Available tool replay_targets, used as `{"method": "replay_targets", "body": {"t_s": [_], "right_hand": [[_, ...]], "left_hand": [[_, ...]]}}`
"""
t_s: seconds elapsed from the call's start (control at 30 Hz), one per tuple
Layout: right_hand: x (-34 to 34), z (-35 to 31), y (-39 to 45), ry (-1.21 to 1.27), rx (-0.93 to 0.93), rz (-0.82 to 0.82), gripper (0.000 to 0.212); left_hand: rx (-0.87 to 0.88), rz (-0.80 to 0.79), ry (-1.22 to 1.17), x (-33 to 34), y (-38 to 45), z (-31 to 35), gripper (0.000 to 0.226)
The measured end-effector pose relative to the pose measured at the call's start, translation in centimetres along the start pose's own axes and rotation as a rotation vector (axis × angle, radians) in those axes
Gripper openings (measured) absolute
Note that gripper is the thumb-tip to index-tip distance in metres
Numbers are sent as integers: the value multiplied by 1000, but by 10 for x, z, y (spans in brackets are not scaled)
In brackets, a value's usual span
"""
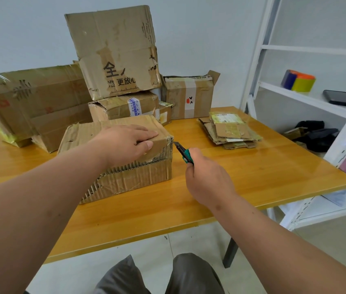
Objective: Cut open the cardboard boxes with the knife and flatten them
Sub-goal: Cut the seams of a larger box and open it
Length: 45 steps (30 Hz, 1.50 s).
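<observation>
Right hand (207, 177) grips green knife (183, 153); left hand (125, 143) flat on corrugated box (125, 179)

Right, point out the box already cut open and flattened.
It is the flattened cardboard pile with the yellow-green label, lying flat on the table to the right of the knife. The other boxes keep their shape.
</observation>
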State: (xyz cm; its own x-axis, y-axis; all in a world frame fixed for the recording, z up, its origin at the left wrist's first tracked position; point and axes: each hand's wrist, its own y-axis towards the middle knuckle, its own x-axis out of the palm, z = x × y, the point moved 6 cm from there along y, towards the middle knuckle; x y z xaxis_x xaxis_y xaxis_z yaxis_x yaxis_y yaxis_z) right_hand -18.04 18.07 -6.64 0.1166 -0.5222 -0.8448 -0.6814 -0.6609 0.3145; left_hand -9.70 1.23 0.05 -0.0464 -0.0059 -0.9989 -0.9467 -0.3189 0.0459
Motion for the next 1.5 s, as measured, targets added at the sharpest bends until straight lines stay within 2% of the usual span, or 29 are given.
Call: {"method": "replay_targets", "body": {"t_s": [0.4, 0.57, 0.77, 1.07, 1.27, 1.5], "right_hand": [[7, -12, 7, -63, 4, -3, 5], [10, -7, 1, -185, -1, -13, 21], [10, -7, -2, -201, -18, -37, 16], [11, -5, -1, -177, 9, -116, 14], [12, -1, -1, -216, 30, -166, 22], [20, -2, 4, -349, 19, -346, 34]], "left_hand": [[1, 13, -7, 1, 1, 0, 45], [1, 9, -4, 2, 2, -1, 45], [19, 1, -29, 0, 0, 1, 44], [-29, -22, -101, -6, -5, 3, 43], [-26, -25, -74, -6, -4, 3, 43], [-22, -13, -64, -5, -3, 1, 43]]}}
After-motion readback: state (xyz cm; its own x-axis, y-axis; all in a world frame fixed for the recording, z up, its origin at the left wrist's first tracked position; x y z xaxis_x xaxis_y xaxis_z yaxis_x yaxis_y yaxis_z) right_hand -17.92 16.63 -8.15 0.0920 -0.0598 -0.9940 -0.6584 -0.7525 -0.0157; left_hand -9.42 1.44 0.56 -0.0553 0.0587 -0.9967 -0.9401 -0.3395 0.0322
